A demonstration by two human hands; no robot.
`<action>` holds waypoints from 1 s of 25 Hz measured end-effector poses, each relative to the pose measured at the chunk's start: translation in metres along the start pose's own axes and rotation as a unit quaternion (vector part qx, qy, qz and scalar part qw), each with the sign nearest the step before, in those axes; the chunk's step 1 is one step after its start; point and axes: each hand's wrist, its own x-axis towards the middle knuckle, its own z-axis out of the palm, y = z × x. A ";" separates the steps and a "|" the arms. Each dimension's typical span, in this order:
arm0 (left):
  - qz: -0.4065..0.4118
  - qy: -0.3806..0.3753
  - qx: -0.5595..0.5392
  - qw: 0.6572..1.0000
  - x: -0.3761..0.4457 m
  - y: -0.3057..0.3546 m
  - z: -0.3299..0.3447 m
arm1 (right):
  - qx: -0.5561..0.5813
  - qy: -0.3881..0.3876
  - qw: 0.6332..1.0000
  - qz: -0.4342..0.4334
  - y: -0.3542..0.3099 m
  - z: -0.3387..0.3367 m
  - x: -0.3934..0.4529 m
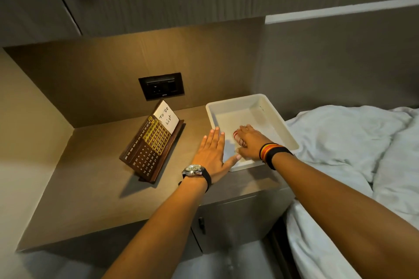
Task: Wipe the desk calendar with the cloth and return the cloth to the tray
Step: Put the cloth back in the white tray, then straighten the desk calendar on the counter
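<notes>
The brown wooden desk calendar point(150, 146) leans back on the bedside shelf, with a white "To Do List" note in its top. To its right stands the white tray point(269, 108). My right hand point(249, 141) is inside the tray, closed over a small white cloth with red stripes point(237, 137) that peeks out from under the fingers. My left hand point(212, 154) lies flat and empty across the tray's left wall, its thumb at the near left corner. Most of the cloth is hidden by my right hand.
A black wall socket point(161, 85) sits in the back panel behind the calendar. A bed with rumpled white sheets point(344, 138) borders the shelf on the right. A cabinet door with a dark handle point(201, 224) is below the shelf edge.
</notes>
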 end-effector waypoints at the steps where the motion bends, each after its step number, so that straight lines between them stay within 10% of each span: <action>1: -0.004 0.000 -0.004 1.000 0.000 0.000 0.001 | -0.009 -0.028 1.000 -0.008 -0.002 0.002 0.001; 11: -0.082 0.156 -0.031 0.984 -0.059 -0.020 -0.014 | 0.100 0.085 0.987 -0.090 -0.049 -0.029 0.012; 25: -0.388 0.304 -0.262 0.830 -0.124 -0.050 0.002 | 0.345 -0.013 0.938 -0.027 -0.184 -0.030 0.120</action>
